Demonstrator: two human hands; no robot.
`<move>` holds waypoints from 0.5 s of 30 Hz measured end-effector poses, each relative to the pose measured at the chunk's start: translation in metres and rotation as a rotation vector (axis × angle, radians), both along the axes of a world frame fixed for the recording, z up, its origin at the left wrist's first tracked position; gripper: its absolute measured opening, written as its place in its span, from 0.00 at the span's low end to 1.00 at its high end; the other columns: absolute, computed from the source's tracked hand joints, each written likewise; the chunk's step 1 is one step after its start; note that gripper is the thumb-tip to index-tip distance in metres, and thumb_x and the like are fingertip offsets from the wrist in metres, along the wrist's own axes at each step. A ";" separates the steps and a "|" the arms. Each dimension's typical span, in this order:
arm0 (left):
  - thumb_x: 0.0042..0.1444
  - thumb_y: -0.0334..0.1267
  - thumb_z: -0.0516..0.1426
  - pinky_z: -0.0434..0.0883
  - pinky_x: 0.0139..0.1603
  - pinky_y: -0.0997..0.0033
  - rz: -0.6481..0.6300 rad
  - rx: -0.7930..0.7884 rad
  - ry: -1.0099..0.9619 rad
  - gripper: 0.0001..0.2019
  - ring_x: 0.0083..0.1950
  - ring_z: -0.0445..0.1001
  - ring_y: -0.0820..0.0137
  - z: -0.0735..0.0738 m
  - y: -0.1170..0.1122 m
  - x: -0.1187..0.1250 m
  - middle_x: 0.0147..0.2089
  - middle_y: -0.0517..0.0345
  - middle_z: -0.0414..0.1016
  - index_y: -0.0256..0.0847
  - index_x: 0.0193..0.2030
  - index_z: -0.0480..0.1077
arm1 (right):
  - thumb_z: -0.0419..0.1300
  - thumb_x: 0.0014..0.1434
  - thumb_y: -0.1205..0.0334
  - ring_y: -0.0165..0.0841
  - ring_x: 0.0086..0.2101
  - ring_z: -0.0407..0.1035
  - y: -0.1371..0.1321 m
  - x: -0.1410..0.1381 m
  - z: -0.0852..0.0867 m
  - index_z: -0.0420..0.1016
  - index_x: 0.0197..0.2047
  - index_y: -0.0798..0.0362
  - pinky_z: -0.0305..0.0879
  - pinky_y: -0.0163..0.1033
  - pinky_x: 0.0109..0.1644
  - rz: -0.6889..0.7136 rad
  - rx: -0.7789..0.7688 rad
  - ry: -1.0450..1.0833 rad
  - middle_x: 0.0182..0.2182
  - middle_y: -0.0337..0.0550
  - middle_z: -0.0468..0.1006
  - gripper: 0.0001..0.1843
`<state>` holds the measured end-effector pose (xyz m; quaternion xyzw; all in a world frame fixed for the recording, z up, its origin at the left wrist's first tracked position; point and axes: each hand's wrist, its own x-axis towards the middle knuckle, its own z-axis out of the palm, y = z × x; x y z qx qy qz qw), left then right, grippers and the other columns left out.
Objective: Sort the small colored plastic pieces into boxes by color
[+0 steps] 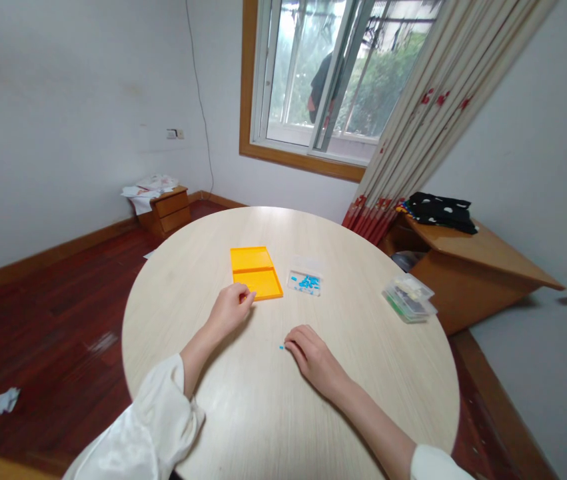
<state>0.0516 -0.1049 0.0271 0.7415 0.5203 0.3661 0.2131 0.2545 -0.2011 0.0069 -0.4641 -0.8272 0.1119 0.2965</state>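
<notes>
My left hand [233, 308] rests at the near left corner of an open yellow plastic case [268, 293], its fingers curled. Whether anything is inside those fingers is hidden. On the bare wood-grain tabletop, my right hand [310, 353] is closed, with its thumb and fingertips pinched at a tiny blue piece [281, 347] that shows at their tips. Right of the yellow case stands a clear plastic box [291, 287] with its lid open. Several small blue pieces [308, 283] lie in it.
Stacked clear boxes [408, 300] sit near the right edge of the round table [243, 427]. Beyond it are a tilted wooden cabinet [483, 253] with dark cloth, a curtain [443, 100], a small drawer unit [173, 210] and a window. Crumpled paper [7, 401] lies on the floor.
</notes>
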 end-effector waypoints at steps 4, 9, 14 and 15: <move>0.53 0.38 0.51 0.57 0.28 0.74 0.015 -0.001 -0.019 0.13 0.25 0.61 0.73 0.000 0.000 -0.005 0.21 0.62 0.62 0.39 0.19 0.61 | 0.49 0.62 0.71 0.34 0.35 0.64 -0.001 -0.009 0.000 0.66 0.34 0.53 0.65 0.39 0.39 0.030 -0.002 -0.046 0.32 0.45 0.71 0.08; 0.53 0.38 0.51 0.57 0.27 0.73 0.007 -0.005 -0.020 0.14 0.25 0.60 0.73 0.001 -0.001 -0.004 0.21 0.61 0.62 0.39 0.18 0.60 | 0.49 0.60 0.75 0.35 0.34 0.63 -0.001 -0.019 0.005 0.65 0.33 0.54 0.63 0.38 0.35 -0.033 -0.008 -0.341 0.32 0.46 0.70 0.09; 0.53 0.39 0.50 0.57 0.28 0.73 0.011 -0.005 -0.023 0.13 0.25 0.61 0.73 0.003 -0.002 -0.004 0.21 0.61 0.63 0.39 0.18 0.60 | 0.47 0.54 0.82 0.36 0.33 0.62 -0.006 -0.024 0.008 0.65 0.33 0.54 0.60 0.38 0.34 0.009 0.071 -0.565 0.32 0.47 0.69 0.14; 0.52 0.39 0.50 0.57 0.28 0.74 0.012 -0.002 -0.026 0.13 0.25 0.62 0.73 0.003 -0.002 -0.004 0.21 0.61 0.63 0.39 0.18 0.60 | 0.47 0.54 0.82 0.36 0.33 0.62 -0.006 -0.023 0.009 0.65 0.33 0.54 0.59 0.38 0.34 0.030 0.071 -0.578 0.32 0.47 0.69 0.14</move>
